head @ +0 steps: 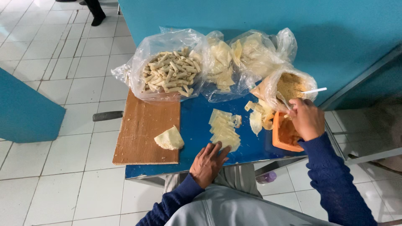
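Right hand (pixel 307 119) closed around a spoon (pixel 284 101) (only a part of the thin handle visible), held over the orange tub (pixel 284 136) at the right edge of the table (pixel 197 129). Probably held there because the brown filling sits both in the tub and in the open bag of crumbs (pixel 291 86) just behind it, a white stick (pixel 315 90) poking out of that bag. Left hand (pixel 207 163) flat and open, fingers spread, holding nothing, fingertips touching the near end of the stack of wrapper sheets (pixel 225 129), as if to keep the stack steady or to peel one sheet.

Further out: a small heap of torn wrapper pieces (pixel 258 115) between the stack and the tub, near to the right hand. On the left, a wooden board (pixel 142 134) lying half over the table edge, one folded wrapper (pixel 169 138) resting on it, apart from the stack. At the back, against the blue wall (pixel 259 25), a clear bag of finished rolls (pixel 169 71) and two clear bags of more wrappers (pixel 238 58), all open at the top, placed within reach of the arms.

In the way: not much between the hands; the wrapper heap crowding the tub (touching or not, cannot tell). Below the table, white tiled floor (pixel 54 167).
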